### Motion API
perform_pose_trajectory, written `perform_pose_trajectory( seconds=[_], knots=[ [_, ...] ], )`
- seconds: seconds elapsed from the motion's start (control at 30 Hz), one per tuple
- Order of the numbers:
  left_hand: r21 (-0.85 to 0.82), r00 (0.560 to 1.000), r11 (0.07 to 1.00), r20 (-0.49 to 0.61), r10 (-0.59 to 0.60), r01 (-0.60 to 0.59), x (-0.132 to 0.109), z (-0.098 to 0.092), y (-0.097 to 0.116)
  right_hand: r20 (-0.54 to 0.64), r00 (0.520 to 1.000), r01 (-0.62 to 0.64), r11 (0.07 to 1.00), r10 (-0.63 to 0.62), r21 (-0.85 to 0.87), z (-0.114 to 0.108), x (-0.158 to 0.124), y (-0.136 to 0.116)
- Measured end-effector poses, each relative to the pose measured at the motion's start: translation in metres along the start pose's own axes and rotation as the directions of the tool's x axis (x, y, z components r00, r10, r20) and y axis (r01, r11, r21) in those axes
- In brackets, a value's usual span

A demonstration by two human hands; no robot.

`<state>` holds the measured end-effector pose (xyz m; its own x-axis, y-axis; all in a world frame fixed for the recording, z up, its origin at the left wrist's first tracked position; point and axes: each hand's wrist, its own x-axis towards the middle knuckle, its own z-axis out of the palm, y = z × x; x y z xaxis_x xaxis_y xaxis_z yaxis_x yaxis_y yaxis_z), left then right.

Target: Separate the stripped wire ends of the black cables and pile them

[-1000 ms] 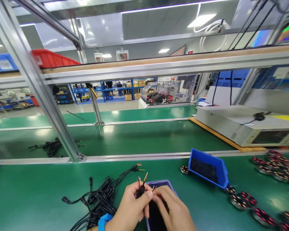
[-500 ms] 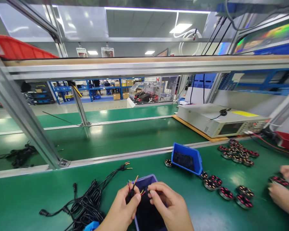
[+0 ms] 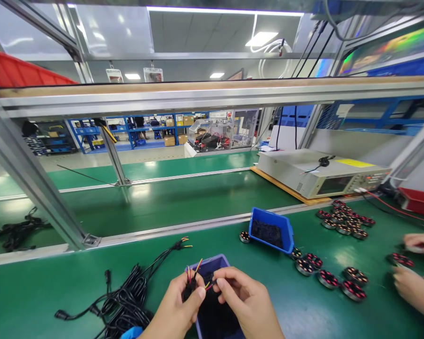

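My left hand (image 3: 178,303) is closed around black cable ends (image 3: 190,285) whose thin red, yellow and dark wires stick up past the fingers. Close on its right, my right hand (image 3: 245,296) pinches a small black piece (image 3: 215,281) at the tip of a yellow and a red wire; its exact kind is too small to tell. Both hands are over a purple bin (image 3: 219,260) with dark contents, partly hidden by them. A heap of black cables (image 3: 127,294) with round connectors lies to the left, some bare coloured wire ends pointing away from me.
A blue bin (image 3: 271,230) of black parts stands tilted ahead, with round motor-like parts (image 3: 328,278) around it and farther right. Another person's hands (image 3: 411,280) work at the right edge. A grey test instrument (image 3: 323,173) sits behind. A metal frame post (image 3: 38,174) rises at left.
The view has shifted slightly, so the bench items appear a little farther left. My two hands keep nearly the same pose and hold. The other person's hands have moved slightly at the right.
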<state>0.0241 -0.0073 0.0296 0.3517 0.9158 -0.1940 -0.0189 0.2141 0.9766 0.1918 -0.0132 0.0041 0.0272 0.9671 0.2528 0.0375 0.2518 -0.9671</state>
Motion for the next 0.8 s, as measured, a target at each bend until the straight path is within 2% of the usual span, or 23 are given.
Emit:
perform_pose_trajectory(
  seconds=[0.07, 0.17, 0.33, 0.4, 0.57, 0.8],
  knots=[
    [0.002, 1.0, 1.0, 0.013, 0.005, -0.005, 0.0, -0.001, 0.001, 0.002, 1.0, 0.03, 0.999, -0.03, -0.036, -0.001, 0.001, -0.002],
    [0.006, 1.0, 1.0, 0.026, 0.007, -0.007, 0.001, -0.004, -0.001, 0.041, 0.988, 0.151, 0.977, -0.147, -0.149, 0.0, 0.003, -0.006],
    [0.038, 1.0, 0.999, 0.024, 0.003, -0.004, 0.002, -0.007, -0.004, 0.114, 0.935, 0.353, 0.906, -0.335, -0.232, 0.002, 0.006, -0.012],
    [0.035, 1.0, 0.999, 0.0, -0.012, 0.012, 0.002, -0.007, -0.003, 0.086, 0.933, 0.359, 0.9, -0.349, -0.247, 0.002, 0.005, -0.013],
    [0.002, 0.998, 0.999, -0.042, -0.044, 0.044, 0.0, -0.004, 0.0, -0.07, 0.951, 0.277, 0.928, -0.302, -0.25, 0.0, 0.001, -0.016],
    [-0.015, 0.999, 0.999, -0.037, -0.039, 0.039, 0.001, -0.003, 0.0, -0.056, 0.953, 0.278, 0.93, -0.299, -0.24, 0.003, 0.0, -0.017]
  ],
)
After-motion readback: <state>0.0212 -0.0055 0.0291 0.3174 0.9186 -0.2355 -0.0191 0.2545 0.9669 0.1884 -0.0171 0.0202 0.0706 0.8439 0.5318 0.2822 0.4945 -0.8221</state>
